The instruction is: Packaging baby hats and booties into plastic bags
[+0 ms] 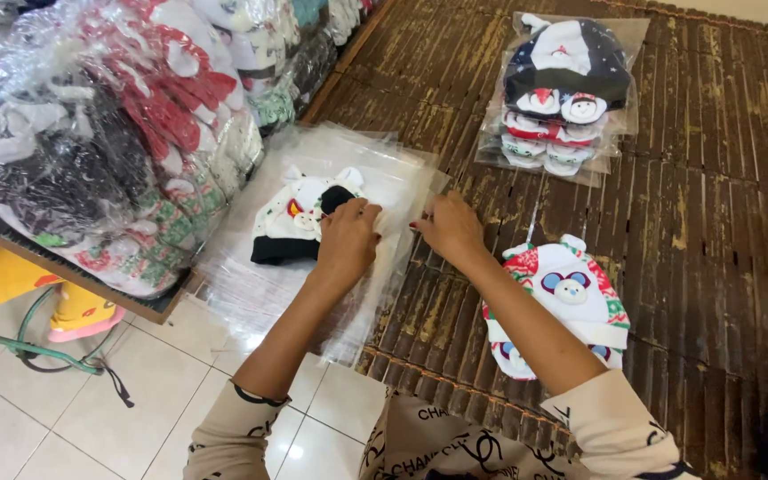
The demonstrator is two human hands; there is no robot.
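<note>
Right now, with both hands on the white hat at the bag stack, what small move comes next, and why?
Probably ease the white hat further into the top clear bag. The left hand presses on the hat while the right hand pinches the bag's edge, and a stack of bagged hats lies further back on the mat.

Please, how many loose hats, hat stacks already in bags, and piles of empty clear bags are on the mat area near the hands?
Loose hats: 2 (white and black hat at the hands, red and white hat)
Bagged hat stacks: 1 (bagged stack)
Piles of empty clear bags: 1 (bag pile)
Total: 4
</note>
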